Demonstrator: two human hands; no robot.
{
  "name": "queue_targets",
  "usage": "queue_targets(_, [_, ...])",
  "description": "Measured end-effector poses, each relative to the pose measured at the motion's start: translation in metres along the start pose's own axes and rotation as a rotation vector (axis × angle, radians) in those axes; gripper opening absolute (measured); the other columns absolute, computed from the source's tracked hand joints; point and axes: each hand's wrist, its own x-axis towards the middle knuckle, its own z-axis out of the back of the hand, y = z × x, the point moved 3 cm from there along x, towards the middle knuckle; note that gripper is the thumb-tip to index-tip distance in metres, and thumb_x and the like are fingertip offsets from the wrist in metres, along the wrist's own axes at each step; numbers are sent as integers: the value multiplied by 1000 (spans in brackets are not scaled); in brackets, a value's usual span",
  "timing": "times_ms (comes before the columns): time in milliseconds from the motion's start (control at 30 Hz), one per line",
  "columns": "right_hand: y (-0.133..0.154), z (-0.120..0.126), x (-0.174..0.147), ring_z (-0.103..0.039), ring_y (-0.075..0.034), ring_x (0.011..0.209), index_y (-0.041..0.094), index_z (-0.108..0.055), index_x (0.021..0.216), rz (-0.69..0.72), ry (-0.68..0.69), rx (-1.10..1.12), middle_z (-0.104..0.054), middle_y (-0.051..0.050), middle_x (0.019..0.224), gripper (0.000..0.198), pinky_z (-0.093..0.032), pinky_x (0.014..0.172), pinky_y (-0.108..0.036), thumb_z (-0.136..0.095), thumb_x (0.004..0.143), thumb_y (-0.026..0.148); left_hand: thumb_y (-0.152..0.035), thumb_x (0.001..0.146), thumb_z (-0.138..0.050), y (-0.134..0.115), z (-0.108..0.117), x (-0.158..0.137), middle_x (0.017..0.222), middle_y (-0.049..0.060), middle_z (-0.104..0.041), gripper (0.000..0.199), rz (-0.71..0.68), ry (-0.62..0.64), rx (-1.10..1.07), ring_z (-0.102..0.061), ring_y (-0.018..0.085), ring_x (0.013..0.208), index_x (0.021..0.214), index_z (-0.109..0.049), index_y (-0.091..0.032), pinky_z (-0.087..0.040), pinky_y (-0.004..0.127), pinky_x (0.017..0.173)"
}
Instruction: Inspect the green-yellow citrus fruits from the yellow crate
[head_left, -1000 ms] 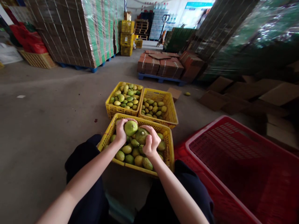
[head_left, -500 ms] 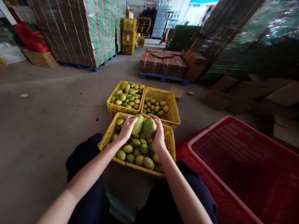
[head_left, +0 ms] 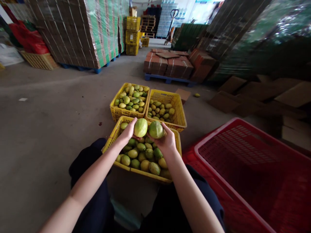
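Observation:
My left hand (head_left: pixel 130 129) is wrapped around a pale yellow-green lemon (head_left: pixel 140 127), holding it up from the left side. In my right hand (head_left: pixel 166 137) rests a darker green lemon (head_left: pixel 156 129), the fingers curled under and behind it. The two fruits are side by side with a narrow gap between them. Both hands are above the near yellow crate (head_left: pixel 179 145), which holds many green and yellow lemons. My forearms cover parts of its rim.
Beyond stand two more yellow crates, a fuller left one (head_left: pixel 116 111) and a partly filled right one (head_left: pixel 181 113). A large red crate (head_left: pixel 216 129) is at my right. Farther off are boxes on a blue pallet (head_left: pixel 167 79), wrapped stacks (head_left: pixel 104 35) and loose cardboard (head_left: pixel 228 100).
Both lemons have been turned in my hands and moved slightly apart. My right hand has rolled so its palm faces up more. The view has shifted slightly.

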Motion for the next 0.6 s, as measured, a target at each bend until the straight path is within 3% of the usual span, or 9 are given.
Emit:
queue_targets(100, [-7,3,5,-74,-24,72,25,-64,84,17,-32,36,-76,0,75,18,-66,65,-43,-71,78,39,-49,86,-69,4,-3,-3,72,7,-74,30,203,1,66,-74,28,74,93,-72,-20,-59,34,60])
queue_targets(333, [-13,8,14,-73,-22,65,23,-65,85,26,5,-18,-75,0,73,23,-65,53,-38,-75,80,43,-56,93,-55,9,-4,-2,75,9,-74,42,343,-6,103,-73,26,69,98,-72,-18,-59,35,60])
queue_targets(600, [-13,9,12,-72,-23,67,24,-65,85,-30,-21,-76,-75,0,75,20,-65,52,-40,-74,78,40,-50,97,-51,1,-11,-11,75,6,-71,36,315,-53,156,-71,24,73,92,-67,-18,-58,34,64])
